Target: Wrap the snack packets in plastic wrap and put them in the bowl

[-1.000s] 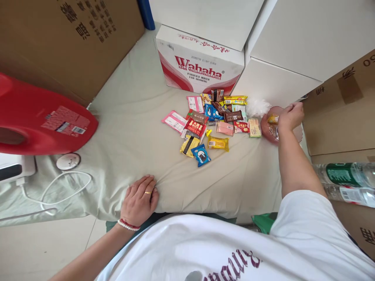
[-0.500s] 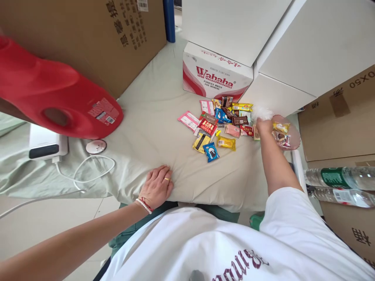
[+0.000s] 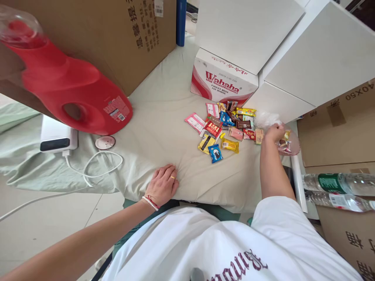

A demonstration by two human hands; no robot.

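Note:
My left hand [image 3: 165, 182] lies flat on the pale green cloth [image 3: 152, 136] near the front edge, holding nothing. My right hand [image 3: 274, 132] is over the left rim of a pinkish clear dish [image 3: 295, 146] with a few wrapped snacks in it. Its fingers are bent together; anything between them is hidden. Just left of it sits a crumpled clear plastic bag [image 3: 266, 119]. Several small wrapped snacks lie in a loose pile left of the dish, among them a blue packet [image 3: 215, 153], a yellow packet [image 3: 230, 145], a red packet [image 3: 213, 128] and a pink-and-white packet [image 3: 195, 123].
Behind the snacks stands a white-and-red Wahaba water carton [image 3: 224, 80] against white cabinets [image 3: 249, 35]. At left are a red detergent jug [image 3: 88, 93], a large cardboard box [image 3: 117, 43] and a white power bank [image 3: 58, 136] with a cable. Plastic bottles [image 3: 336, 183] lie at right.
My right hand has moved from beside the plastic bag rightward to the dish's rim. The whole view has shifted slightly. My left hand stays resting on the cloth.

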